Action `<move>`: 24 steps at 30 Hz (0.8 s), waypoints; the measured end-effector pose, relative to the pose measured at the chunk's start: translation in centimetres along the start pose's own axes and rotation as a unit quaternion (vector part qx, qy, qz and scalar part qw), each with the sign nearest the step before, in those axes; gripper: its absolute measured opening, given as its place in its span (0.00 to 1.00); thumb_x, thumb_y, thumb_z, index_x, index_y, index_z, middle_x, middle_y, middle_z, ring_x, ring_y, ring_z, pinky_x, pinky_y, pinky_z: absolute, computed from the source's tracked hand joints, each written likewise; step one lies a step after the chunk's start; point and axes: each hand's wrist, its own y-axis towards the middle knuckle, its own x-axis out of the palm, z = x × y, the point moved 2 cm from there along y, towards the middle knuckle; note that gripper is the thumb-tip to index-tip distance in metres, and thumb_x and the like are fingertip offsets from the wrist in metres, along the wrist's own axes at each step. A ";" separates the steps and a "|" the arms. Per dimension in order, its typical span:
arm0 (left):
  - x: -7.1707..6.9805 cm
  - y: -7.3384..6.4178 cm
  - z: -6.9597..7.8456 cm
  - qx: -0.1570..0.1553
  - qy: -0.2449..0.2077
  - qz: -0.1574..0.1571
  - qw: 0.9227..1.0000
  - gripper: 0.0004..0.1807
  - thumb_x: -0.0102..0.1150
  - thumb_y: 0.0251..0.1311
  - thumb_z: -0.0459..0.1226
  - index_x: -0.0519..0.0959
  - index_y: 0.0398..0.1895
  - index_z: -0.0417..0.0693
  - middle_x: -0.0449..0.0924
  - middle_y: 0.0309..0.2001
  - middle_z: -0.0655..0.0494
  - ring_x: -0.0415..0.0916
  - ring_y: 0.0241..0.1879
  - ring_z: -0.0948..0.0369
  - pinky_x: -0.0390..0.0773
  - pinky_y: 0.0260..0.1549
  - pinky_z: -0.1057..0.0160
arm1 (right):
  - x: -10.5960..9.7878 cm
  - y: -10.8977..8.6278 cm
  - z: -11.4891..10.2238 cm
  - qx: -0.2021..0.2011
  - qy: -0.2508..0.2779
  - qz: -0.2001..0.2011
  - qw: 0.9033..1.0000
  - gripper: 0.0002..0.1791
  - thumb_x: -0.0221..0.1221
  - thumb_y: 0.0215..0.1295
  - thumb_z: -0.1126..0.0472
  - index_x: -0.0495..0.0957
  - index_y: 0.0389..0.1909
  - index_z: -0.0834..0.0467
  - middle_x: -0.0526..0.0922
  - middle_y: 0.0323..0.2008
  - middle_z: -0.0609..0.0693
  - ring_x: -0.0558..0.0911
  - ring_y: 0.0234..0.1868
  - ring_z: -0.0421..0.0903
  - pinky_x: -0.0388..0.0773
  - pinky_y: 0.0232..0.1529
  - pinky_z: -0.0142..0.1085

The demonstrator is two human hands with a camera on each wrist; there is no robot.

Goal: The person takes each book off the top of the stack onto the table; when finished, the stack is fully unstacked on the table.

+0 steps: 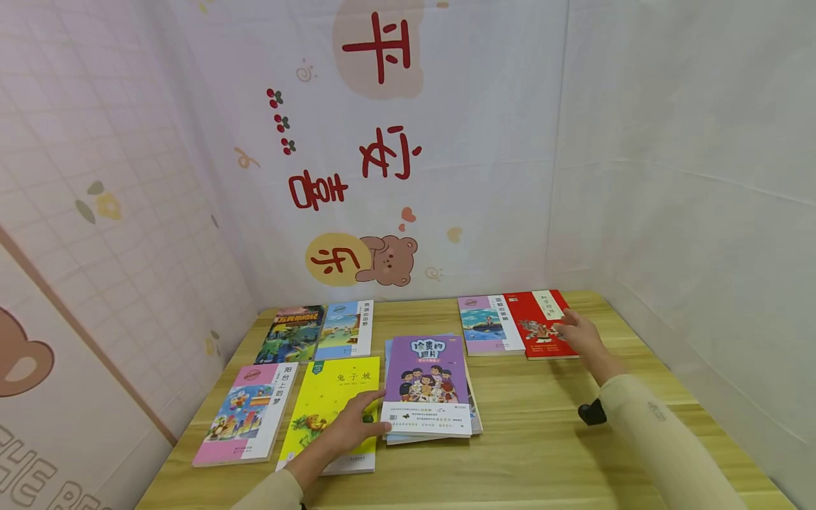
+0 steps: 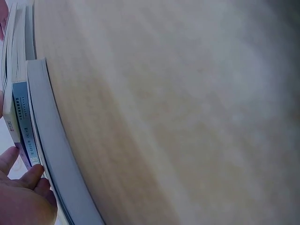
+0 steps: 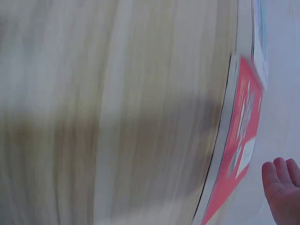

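My left hand [image 1: 350,425] lies over the yellow book [image 1: 344,382], its fingertips at the left edge of a small stack topped by a purple book [image 1: 427,368]. In the left wrist view, relaxed fingers [image 2: 33,177] lie beside the spines of stacked books [image 2: 24,122]. At the back right, my right hand [image 1: 589,347] is by the right edge of a red book [image 1: 540,326], fingers loosely extended. The right wrist view shows that hand [image 3: 283,192] apart from the red book [image 3: 239,136], holding nothing.
A pink-and-white book [image 1: 487,326] adjoins the red one's left side. On the left lie another pink book [image 1: 245,414], a dark green book [image 1: 292,333] and a blue book [image 1: 344,327]. A small black object [image 1: 593,413] shows beside the right sleeve. White printed curtains [image 1: 484,142] enclose the wooden table [image 1: 529,453].
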 end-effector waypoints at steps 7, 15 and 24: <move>0.0 0.2 -0.1 0.006 -0.003 0.002 1.000 0.40 0.69 0.58 0.50 0.66 0.73 0.52 0.59 0.72 0.42 0.51 0.72 0.38 0.54 0.65 0.32 | 5.9 -2.3 -1.5 -0.021 0.043 -0.059 0.997 0.33 0.49 0.76 0.62 0.49 0.75 0.70 0.59 0.70 0.72 0.66 0.66 0.66 0.67 0.65 0.55; 0.0 0.3 -0.3 0.010 -0.017 0.003 1.000 0.39 0.70 0.58 0.49 0.67 0.71 0.50 0.60 0.72 0.41 0.52 0.72 0.38 0.54 0.65 0.33 | 11.6 -6.5 -2.5 -0.005 0.074 -0.095 0.993 0.29 0.53 0.73 0.67 0.59 0.72 0.69 0.66 0.67 0.71 0.71 0.64 0.63 0.70 0.63 0.54; 0.1 0.3 -0.3 0.004 -0.020 0.007 1.000 0.37 0.70 0.58 0.49 0.69 0.69 0.49 0.61 0.71 0.41 0.52 0.72 0.38 0.54 0.65 0.33 | 15.0 -10.1 -1.5 0.019 0.083 -0.101 0.991 0.27 0.57 0.69 0.68 0.65 0.66 0.74 0.75 0.57 0.69 0.80 0.53 0.58 0.81 0.51 0.49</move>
